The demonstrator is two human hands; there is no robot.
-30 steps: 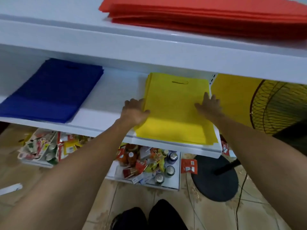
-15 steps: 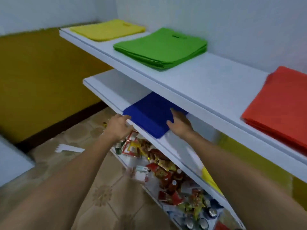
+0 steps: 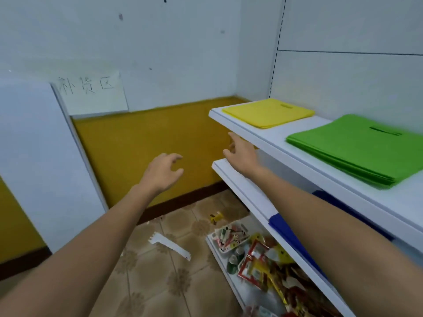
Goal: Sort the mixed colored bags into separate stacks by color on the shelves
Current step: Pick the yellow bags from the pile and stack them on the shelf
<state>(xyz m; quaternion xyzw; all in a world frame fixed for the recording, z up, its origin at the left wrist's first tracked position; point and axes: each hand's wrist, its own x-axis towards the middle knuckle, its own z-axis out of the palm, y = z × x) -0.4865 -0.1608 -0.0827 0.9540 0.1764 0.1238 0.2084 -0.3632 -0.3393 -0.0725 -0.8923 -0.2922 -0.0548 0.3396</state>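
Note:
A thin yellow bag stack (image 3: 269, 112) lies at the left end of the top shelf (image 3: 263, 139), with a thicker green bag stack (image 3: 359, 148) to its right. On the middle shelf (image 3: 242, 186) a blue bag stack (image 3: 293, 236) shows beside my right forearm, mostly hidden. My right hand (image 3: 241, 152) reaches out empty, fingers extended, just left of the top shelf's front edge. My left hand (image 3: 163, 171) hovers in the air before the yellow wall, fingers loosely curled, holding nothing.
Snack packets and bottles (image 3: 254, 255) crowd the bottom shelf. A white shelf bracket strip (image 3: 169, 245) lies on the tiled floor. A white panel (image 3: 41, 161) leans at the left, and a paper sign (image 3: 93, 93) hangs on the wall.
The view swung left from the yellow stack, past the blue stack, to the shelves' left end. Both hands left the blue bags and now hang empty in the air.

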